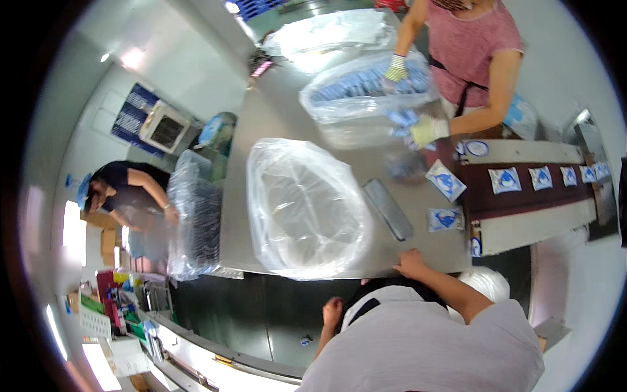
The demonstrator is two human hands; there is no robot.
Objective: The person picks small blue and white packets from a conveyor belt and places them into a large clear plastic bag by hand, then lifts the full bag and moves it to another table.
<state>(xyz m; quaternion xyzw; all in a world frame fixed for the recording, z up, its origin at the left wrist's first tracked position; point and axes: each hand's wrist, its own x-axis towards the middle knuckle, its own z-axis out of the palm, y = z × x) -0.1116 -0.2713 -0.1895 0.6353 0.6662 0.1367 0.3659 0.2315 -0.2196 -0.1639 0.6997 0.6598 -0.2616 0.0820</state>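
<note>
My right hand [411, 262] rests at the near edge of the metal table [307, 134], its fingers curled. I cannot make out whether anything is in them. Just beyond it lies a long grey case-like object [388, 209]. Lower down, off the table, my left hand [332, 313] hangs beside my body with its fingers closed and nothing showing in them. A large clear plastic bag [307, 209] lies spread on the table, left of the grey object. Two small white and blue packets, one tilted packet [446, 181] and one flatter packet [445, 220], lie at the table's right side.
Across the table, a gloved co-worker [473, 59] handles blue packets in a clear bag [369, 85]. A conveyor [535, 202] carries several packets at the right. Another person [124, 186] stands at the left by a filled bag [194, 215]. White sheeting [333, 32] lies at the table's far end.
</note>
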